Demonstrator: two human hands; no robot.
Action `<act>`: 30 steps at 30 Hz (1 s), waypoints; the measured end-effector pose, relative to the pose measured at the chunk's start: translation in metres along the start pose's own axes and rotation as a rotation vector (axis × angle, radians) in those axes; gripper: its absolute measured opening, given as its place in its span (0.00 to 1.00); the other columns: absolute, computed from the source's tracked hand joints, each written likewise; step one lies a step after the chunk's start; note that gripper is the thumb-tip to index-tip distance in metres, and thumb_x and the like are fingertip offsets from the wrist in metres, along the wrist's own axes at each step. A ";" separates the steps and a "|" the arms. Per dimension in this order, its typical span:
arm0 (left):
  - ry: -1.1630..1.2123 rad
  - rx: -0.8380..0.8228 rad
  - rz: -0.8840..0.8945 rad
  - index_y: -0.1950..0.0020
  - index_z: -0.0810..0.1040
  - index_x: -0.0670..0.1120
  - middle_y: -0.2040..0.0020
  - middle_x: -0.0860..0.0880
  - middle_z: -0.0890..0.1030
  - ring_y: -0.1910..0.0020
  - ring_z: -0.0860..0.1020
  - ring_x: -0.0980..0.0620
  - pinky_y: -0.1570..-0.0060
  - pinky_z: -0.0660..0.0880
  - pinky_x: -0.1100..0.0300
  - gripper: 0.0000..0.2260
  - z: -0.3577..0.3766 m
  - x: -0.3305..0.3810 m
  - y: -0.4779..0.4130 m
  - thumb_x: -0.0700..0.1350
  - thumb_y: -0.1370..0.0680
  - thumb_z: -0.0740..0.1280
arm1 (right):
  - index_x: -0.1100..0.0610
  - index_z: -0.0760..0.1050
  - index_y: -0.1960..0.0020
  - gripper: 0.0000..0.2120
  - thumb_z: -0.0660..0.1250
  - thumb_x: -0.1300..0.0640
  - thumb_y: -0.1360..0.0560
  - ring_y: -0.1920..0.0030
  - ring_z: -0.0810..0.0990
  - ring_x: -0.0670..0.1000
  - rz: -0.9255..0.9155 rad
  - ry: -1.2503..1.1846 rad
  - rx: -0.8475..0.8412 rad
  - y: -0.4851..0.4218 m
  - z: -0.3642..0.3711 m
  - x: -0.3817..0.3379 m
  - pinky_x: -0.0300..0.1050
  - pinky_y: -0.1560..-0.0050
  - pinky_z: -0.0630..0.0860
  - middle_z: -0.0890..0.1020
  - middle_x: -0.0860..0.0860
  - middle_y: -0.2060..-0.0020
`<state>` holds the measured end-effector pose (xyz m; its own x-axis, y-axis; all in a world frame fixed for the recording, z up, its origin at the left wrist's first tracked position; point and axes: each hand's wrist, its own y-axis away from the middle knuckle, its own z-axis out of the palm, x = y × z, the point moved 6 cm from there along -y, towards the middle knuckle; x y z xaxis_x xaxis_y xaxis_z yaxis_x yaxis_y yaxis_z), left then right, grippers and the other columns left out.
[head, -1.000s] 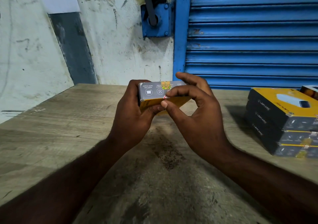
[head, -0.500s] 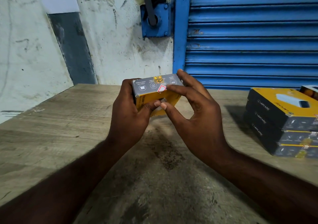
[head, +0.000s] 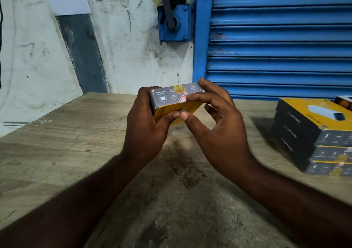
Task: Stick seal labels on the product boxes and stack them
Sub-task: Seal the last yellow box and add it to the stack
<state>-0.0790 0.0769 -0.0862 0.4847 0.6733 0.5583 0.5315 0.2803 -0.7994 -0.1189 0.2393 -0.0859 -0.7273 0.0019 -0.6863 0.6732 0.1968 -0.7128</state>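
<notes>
Product box (head: 167,96) is held up at mid-frame above the desk (head: 66,142), with its grey face toward us and its yellow face below. Our left hand (head: 146,125) wraps its left end, fingers curled round the end and thumb pressed on the yellow face. At the lower edge of the grey face we see a small red-and-white seal label (head: 182,99). Our right hand (head: 219,131) pinches the box there, index fingertip (head: 192,98) at the label's right edge, thumb beneath on the yellow face, other fingers loosely bent behind. At the right edge of the frame, a stack of like boxes (head: 312,133) rests on the desk, well apart.
</notes>
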 end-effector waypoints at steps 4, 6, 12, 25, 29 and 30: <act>-0.014 -0.015 -0.007 0.41 0.69 0.50 0.48 0.62 0.77 0.48 0.77 0.72 0.53 0.71 0.77 0.21 0.002 0.000 0.001 0.45 0.27 0.77 | 0.50 0.80 0.43 0.14 0.74 0.54 0.27 0.29 0.71 0.43 0.013 -0.008 0.034 0.001 -0.003 0.004 0.54 0.31 0.74 0.74 0.44 0.32; -0.017 -0.012 -0.010 0.41 0.70 0.51 0.48 0.62 0.77 0.49 0.77 0.72 0.54 0.71 0.77 0.21 0.002 -0.001 0.001 0.45 0.27 0.77 | 0.51 0.80 0.41 0.14 0.74 0.54 0.27 0.29 0.72 0.43 0.004 0.024 0.043 0.000 -0.003 0.005 0.52 0.31 0.74 0.74 0.44 0.32; 0.008 -0.014 -0.013 0.41 0.70 0.51 0.48 0.61 0.77 0.48 0.77 0.71 0.53 0.71 0.77 0.20 0.003 0.002 0.002 0.47 0.27 0.76 | 0.50 0.84 0.44 0.11 0.74 0.53 0.26 0.30 0.73 0.44 0.000 -0.003 0.054 0.001 -0.004 0.005 0.51 0.31 0.75 0.75 0.46 0.31; -0.002 -0.048 -0.036 0.41 0.70 0.52 0.47 0.59 0.79 0.49 0.78 0.69 0.54 0.72 0.76 0.22 0.007 -0.001 0.005 0.45 0.28 0.78 | 0.48 0.83 0.48 0.10 0.78 0.56 0.28 0.33 0.73 0.41 0.059 0.043 0.086 -0.002 -0.010 0.004 0.47 0.36 0.76 0.75 0.44 0.37; -0.001 -0.047 -0.040 0.41 0.70 0.51 0.46 0.55 0.81 0.48 0.79 0.66 0.54 0.72 0.75 0.22 0.008 0.000 0.006 0.45 0.28 0.78 | 0.44 0.84 0.52 0.05 0.77 0.51 0.27 0.34 0.73 0.39 0.068 0.061 0.117 -0.002 -0.012 0.002 0.44 0.36 0.76 0.76 0.42 0.38; 0.000 -0.045 -0.041 0.41 0.71 0.51 0.46 0.56 0.81 0.48 0.79 0.65 0.54 0.73 0.75 0.22 0.008 0.000 0.006 0.44 0.28 0.78 | 0.44 0.84 0.53 0.04 0.77 0.51 0.27 0.35 0.74 0.39 0.073 0.062 0.123 -0.002 -0.012 0.002 0.44 0.37 0.76 0.76 0.42 0.39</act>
<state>-0.0814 0.0841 -0.0934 0.4619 0.6620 0.5902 0.5815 0.2764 -0.7652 -0.1233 0.2508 -0.0842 -0.6803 0.0729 -0.7293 0.7329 0.0720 -0.6765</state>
